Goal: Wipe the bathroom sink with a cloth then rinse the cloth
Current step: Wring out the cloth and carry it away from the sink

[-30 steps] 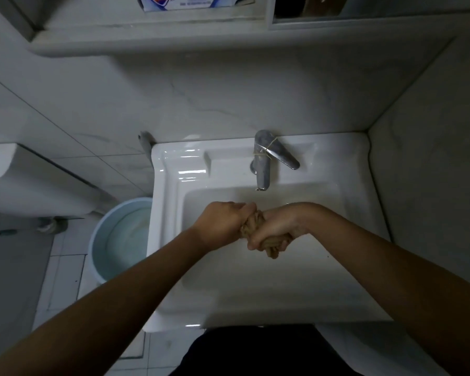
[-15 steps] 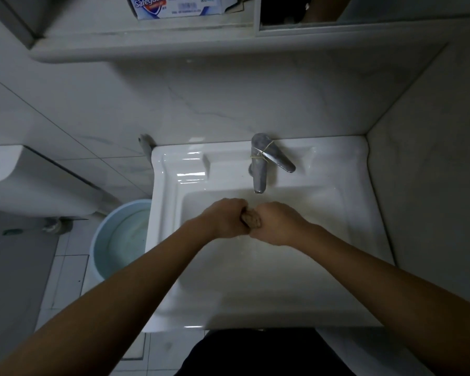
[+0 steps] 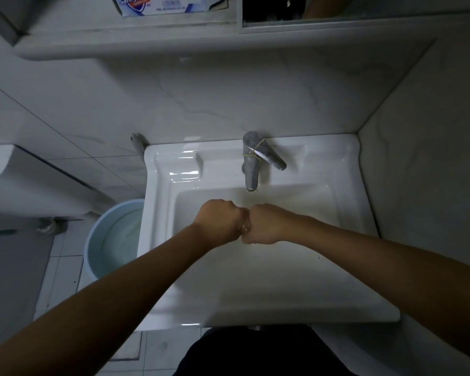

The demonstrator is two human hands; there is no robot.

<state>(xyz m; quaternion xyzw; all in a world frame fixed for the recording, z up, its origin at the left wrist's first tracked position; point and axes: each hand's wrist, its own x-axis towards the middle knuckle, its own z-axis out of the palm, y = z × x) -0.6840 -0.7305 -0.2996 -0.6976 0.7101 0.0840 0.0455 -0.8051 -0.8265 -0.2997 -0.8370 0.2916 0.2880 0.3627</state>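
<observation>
grip: both fists are closed tight, knuckle to knuckle, over the basin; left hand and right hand press together around a wad of cloth
cloth: almost wholly swallowed by the two fists, only a brownish sliver shows in the seam between them; its full shape cannot be made out
sink: white rectangular sink, the hands sit above the back half of the bowl, just in front of the spout
tap: chrome tap at the back rim, lever angled off to the right, a thin band wrapped round its neck; whether water is running cannot be told
arms: bare forearms reach in from the near corners and meet at the middle
bucket: pale blue bucket on the tiled floor, tucked beside the sink's left edge, with water in it
shelf: a ledge runs along the wall above, a soap box standing on it
</observation>
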